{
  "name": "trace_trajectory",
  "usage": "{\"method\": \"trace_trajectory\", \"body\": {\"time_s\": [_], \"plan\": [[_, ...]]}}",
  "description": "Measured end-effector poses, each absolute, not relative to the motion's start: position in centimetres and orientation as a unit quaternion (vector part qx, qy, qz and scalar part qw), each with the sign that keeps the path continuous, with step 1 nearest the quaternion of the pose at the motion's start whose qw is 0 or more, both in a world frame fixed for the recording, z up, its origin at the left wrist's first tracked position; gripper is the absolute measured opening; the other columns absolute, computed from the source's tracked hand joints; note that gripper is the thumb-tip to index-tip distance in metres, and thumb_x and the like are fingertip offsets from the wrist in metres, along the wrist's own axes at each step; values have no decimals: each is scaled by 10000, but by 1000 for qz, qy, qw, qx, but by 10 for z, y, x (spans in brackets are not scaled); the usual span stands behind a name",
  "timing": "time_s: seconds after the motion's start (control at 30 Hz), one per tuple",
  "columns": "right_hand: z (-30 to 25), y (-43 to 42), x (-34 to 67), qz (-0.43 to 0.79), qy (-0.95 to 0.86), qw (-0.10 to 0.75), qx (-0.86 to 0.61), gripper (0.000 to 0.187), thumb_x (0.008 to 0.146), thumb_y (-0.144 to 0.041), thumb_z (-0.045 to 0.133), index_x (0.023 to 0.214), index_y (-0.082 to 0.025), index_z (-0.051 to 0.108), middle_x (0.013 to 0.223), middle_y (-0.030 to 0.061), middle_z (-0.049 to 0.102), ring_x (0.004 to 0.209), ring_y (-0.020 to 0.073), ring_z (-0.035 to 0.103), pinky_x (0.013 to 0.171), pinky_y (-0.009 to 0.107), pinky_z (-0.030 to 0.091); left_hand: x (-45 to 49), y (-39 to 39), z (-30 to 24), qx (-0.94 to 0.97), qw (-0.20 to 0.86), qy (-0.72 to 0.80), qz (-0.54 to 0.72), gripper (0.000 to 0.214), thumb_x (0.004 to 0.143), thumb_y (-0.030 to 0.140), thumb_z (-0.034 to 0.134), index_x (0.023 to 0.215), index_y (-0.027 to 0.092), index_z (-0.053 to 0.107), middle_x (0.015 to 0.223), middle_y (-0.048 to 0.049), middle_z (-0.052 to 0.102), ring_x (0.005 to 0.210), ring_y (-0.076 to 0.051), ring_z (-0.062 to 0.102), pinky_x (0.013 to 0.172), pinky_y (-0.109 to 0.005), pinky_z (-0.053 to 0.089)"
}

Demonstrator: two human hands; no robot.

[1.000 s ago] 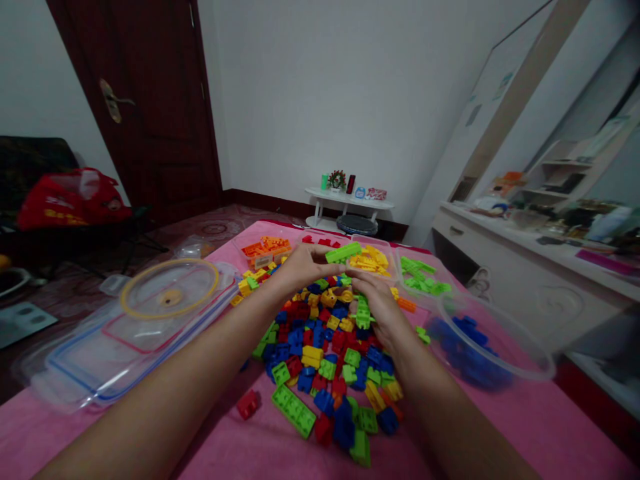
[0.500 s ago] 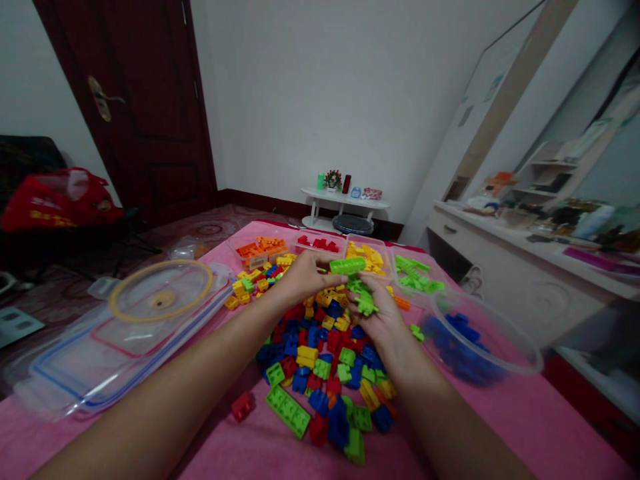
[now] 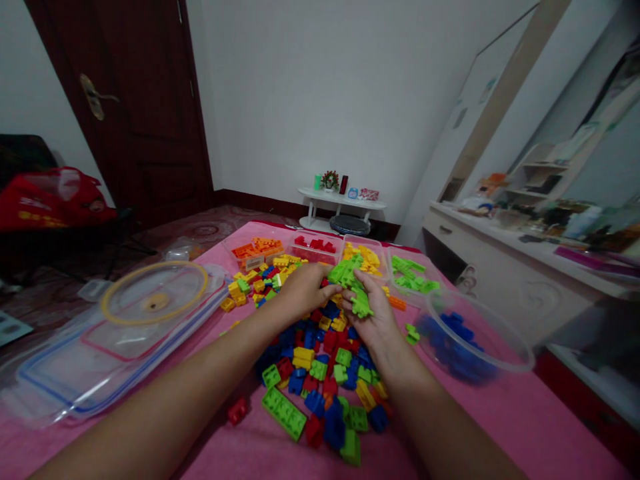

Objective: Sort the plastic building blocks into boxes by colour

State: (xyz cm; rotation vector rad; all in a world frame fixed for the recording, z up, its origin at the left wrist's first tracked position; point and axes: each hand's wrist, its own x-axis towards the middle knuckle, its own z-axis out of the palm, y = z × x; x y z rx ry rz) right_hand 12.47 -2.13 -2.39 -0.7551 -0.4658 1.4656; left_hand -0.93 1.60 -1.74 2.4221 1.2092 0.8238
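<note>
**Green bricks gathered between two hands over the heap**

The right hand (image 3: 374,319) is turned palm up and half curled, cupping a clump of green bricks (image 3: 356,293) that rests on its fingers and spills past the fingertips. The left hand (image 3: 304,291) comes in from the other side, and its fingertips (image 3: 334,289) touch the clump's near edge. Whether they pinch a brick cannot be told.

Directly beneath both hands lies the mixed pile (image 3: 320,363) of red, blue, yellow and green bricks on the pink cloth (image 3: 525,427). Just beyond the clump sits the yellow tray (image 3: 369,256), and beside that, past the right hand, the green tray (image 3: 414,275). Outward of the right wrist stands a clear bowl (image 3: 505,333) of blue bricks. Well outward of the left forearm lie the clear lids (image 3: 125,333).
</note>
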Motion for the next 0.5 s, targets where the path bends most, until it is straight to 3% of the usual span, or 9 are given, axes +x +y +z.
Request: {"method": "trace_trajectory", "body": {"time_s": [0.23,0.37,0.5], "plan": [[-7,-21,143,606,-198,704,-313,143,744,-221,590,741,-194,450,508,-80,466,346,45,396,295,132,283,-12,22,-20,864,139,391,284,502,765,382,572,1207,144,569,1065,-101,661,897,-218,622,811,-302,455],[18,-13,184,560,-211,735,-319,123,779,-211,547,741,-200,431,533,-72,465,370,43,414,313,125,296,-16,26,-16,853,176,398,289,427,764,366,560,1120,146,640,1038,-97,678,860,-212,635,762,-290,467],[38,22,242,450,-257,722,-458,135,858,-220,404,727,-193,422,540,-44,478,377,53,435,327,131,318,-16,27,-14,843,212,398,293,376,763,355,559,1065,163,674,952,-80,704,818,-201,639,705,-270,468]]}}
